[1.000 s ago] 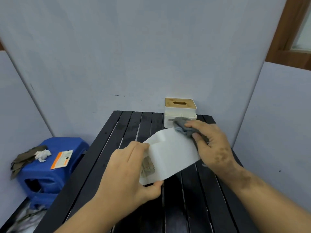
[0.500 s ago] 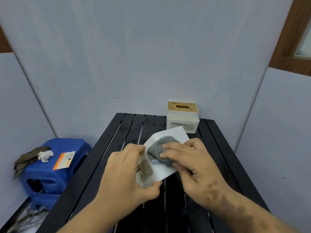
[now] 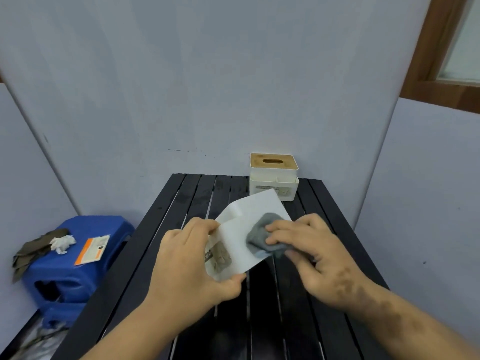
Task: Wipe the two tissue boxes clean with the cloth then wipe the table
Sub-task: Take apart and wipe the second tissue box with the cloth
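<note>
The left hand [image 3: 192, 266] is gripping a white tissue box [image 3: 241, 237] above the black slatted table [image 3: 161, 255], slightly below the centre of the frame, with its fingers curled over the box's upper left edge and its thumb clamped under the lower edge. The box is showing a plain white face and, near the left hand, a brownish printed patch. It is being held tilted, its long axis running from lower left to upper right, with its far corner pointing toward the upper right of the frame. The right hand [image 3: 314, 255] is pressing a crumpled grey cloth [image 3: 262, 236] against the white face near the box's right end; its fingers are lying together and bent over the cloth, pinning it to the box. A second tissue box [image 3: 274, 178], white with a slotted wooden lid, is standing upright at the far right corner of the table, against the grey wall, apart from both hands. At the lower left of the frame, a blue plastic stool [image 3: 70, 263] is carrying a dark rag, a crumpled white paper and an orange-and-white card [image 3: 92, 249].
</note>
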Tool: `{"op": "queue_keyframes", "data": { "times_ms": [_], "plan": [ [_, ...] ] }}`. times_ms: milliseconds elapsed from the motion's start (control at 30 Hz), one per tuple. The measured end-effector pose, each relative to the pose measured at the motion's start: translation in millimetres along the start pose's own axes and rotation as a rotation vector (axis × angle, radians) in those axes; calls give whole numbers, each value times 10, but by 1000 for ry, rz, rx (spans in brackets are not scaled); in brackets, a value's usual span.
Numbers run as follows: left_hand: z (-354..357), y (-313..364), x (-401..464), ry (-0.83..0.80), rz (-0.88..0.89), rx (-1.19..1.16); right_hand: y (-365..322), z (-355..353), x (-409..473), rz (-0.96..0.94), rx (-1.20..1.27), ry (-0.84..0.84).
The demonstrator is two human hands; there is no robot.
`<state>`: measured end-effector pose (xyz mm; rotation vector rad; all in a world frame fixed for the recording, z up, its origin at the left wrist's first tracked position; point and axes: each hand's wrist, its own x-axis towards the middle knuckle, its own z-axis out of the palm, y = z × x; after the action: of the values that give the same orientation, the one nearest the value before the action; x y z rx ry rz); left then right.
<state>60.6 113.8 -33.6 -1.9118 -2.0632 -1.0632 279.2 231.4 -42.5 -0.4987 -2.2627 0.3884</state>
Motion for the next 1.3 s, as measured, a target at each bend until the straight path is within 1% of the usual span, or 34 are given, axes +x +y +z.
{"op": "queue_keyframes", "data": {
  "times_ms": [33, 67, 100, 167, 233, 267, 300, 333, 367, 433, 500, 567, 667, 700, 733, 800, 867, 900, 933, 967, 1000, 1067, 1100, 1133, 1167, 1200, 1300],
  "plan": [
    [2, 18, -5, 2, -6, 2, 91, -46, -18, 95, 9, 75],
    [4, 33, -10, 5, -9, 6, 109, -55, -37, 148, -1, 126],
    [8, 42, -10, 12, -5, 11, 44, -26, -34, 151, -18, 147],
    [8, 39, 2, 35, 8, 10, -239, 89, -10, 24, -27, 107],
    [7, 27, 18, 50, 22, -10, -496, 146, 16, -156, -26, -11],
    [9, 17, 20, 46, 27, -13, -512, 145, 28, -219, -42, -60],
    [5, 11, 18, 36, 19, -11, -443, 123, 33, -235, -45, -79],
    [-6, 6, 13, 21, -7, -9, -324, 94, 26, -193, -33, -65],
    [-18, -2, 10, 4, -43, -10, -177, 69, 6, -106, -14, -23],
    [-33, -22, 13, -21, -100, -25, 70, 16, -33, 63, -12, 92],
    [-50, -49, 30, -28, -135, -62, 104, 31, -28, 110, -44, 139],
    [-67, -71, 54, -28, -155, -98, -116, 109, 26, 37, -68, 103],
    [-75, -90, 69, -42, -137, -110, -456, 185, 69, -215, -96, -19],
    [-79, -93, 68, -52, -129, -108, -448, 165, 93, -249, -101, -40],
    [-84, -93, 64, -63, -126, -102, -367, 135, 107, -233, -97, -39],
    [-87, -100, 54, -79, -118, -81, -86, 74, 102, -89, -69, 34],
    [-88, -112, 42, -92, -104, -64, 178, -8, 121, 176, -40, 170],
    [-89, -120, 40, -99, -97, -60, 258, -35, 138, 308, -22, 218],
    [-92, -122, 43, -105, -90, -55, 262, -40, 156, 385, -18, 230],
    [-93, -127, 50, -108, -84, -50, 198, -12, 183, 379, -49, 214],
    [-96, -133, 57, -108, -79, -46, 75, 37, 218, 288, -101, 186],
    [-99, -149, 68, -106, -68, -48, -217, 152, 245, -9, -177, 99],
    [-99, -159, 71, -103, -58, -50, -310, 195, 249, -127, -191, 44],
    [-101, -167, 73, -102, -48, -51, -331, 210, 273, -182, -201, 1],
    [-105, -175, 73, -101, -45, -51, -289, 200, 309, -178, -199, -16],
    [-110, -180, 74, -103, -49, -51, -202, 179, 338, -126, -188, 5],
    [-112, -218, 83, -122, -63, -65, 158, 85, 367, 195, -96, 140]
  ]
}}
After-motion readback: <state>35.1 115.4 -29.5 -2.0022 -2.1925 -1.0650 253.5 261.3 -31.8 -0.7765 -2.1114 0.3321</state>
